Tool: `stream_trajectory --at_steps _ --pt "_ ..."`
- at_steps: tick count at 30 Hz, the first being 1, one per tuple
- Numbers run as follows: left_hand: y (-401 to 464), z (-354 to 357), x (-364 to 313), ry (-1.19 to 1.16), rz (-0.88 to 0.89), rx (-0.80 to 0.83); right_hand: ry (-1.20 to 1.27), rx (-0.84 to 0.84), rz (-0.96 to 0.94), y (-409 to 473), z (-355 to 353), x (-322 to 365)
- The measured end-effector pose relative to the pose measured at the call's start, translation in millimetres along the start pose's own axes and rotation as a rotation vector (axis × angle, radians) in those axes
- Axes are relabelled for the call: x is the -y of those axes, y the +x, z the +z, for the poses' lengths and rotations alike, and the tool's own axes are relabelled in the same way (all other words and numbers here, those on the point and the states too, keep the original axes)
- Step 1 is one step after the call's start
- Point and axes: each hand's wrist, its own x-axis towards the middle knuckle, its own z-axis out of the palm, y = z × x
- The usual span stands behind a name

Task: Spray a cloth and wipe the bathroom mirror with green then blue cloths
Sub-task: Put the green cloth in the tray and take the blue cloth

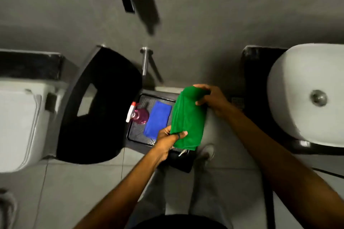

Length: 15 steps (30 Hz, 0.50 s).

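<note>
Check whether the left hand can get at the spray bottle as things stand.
Probably not yet: the left hand is pinching the green cloth. The spray bottle stands unobstructed in the tray, left of the blue cloth.

Tray [132,136]: blue cloth [157,120], spray bottle [138,114]

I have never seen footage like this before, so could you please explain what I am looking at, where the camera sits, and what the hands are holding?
There is no machine here: a person wears one wide-angle camera on the head, looking down at their own bare arms in a bathroom. Both hands hold a green cloth: the left hand grips its near edge, the right hand its far edge. Beneath it sits a dark tray holding a folded blue cloth and a pink spray bottle with a white trigger. A white toilet is at the left and a white washbasin at the right.
</note>
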Motion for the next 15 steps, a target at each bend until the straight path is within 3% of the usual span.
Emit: stream_trajectory --at_steps 5,9,12,15 --pt "84 -22 81 -0.016 -0.121 -0.111 -0.150 0.023 0.116 83 37 -121" --pt "128 -33 101 0.059 -0.106 -0.168 -0.236 0.016 0.111 123 50 -177" --pt "141 -51 101 0.460 0.019 -0.488 -0.412 -0.007 0.016 134 55 -196" --pt "144 -69 90 0.667 0.069 -0.718 -0.425 -0.122 -0.053 127 65 -194"
